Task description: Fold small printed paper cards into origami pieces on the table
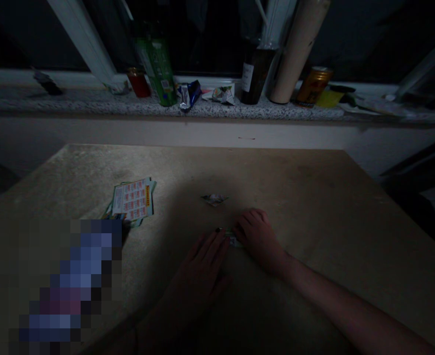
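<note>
A small printed piece of paper [233,240], mostly covered, lies on the table between my two hands. My left hand [202,261] rests flat with its fingers stretched out, the tips at the paper's left end. Curled over the right end of the paper is my right hand [258,236], its fingers bent in and closed. Just beyond them sits a little folded paper triangle [215,198], apart from both hands. To the left is a loose stack of printed paper cards [133,199].
A blurred-out bluish object [88,276] lies at the table's [306,197] left front. Along the granite windowsill [102,106] stand a green bottle [162,74], a dark bottle [254,76], a cardboard tube [299,49], a gold can [313,86], a red jar [139,84] and crumpled wrappers [189,94].
</note>
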`<state>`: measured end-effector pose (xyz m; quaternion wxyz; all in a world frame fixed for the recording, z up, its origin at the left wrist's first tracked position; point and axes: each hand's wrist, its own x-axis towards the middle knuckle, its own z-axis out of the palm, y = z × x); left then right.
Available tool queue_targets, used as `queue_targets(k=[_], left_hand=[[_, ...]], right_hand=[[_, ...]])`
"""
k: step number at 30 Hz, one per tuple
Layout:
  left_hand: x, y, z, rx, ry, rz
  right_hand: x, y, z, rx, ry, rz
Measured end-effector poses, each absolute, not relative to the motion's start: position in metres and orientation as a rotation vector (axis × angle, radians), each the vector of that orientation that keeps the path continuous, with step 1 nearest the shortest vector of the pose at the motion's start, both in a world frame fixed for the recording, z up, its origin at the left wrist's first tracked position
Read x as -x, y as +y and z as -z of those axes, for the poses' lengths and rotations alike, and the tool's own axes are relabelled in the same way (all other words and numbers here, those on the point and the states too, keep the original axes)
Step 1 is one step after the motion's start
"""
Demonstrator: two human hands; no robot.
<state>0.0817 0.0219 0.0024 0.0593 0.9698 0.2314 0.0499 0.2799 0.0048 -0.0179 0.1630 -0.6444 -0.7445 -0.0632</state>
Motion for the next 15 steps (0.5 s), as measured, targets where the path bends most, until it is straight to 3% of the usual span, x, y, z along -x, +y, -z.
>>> queue_targets(k=[15], left_hand=[[-0.0825,0.0229,-0.002,-2.815,0.706,-0.114]], right_hand=[[-0.2801,0.0045,0.0161,1.828,-2.134,0.19]])
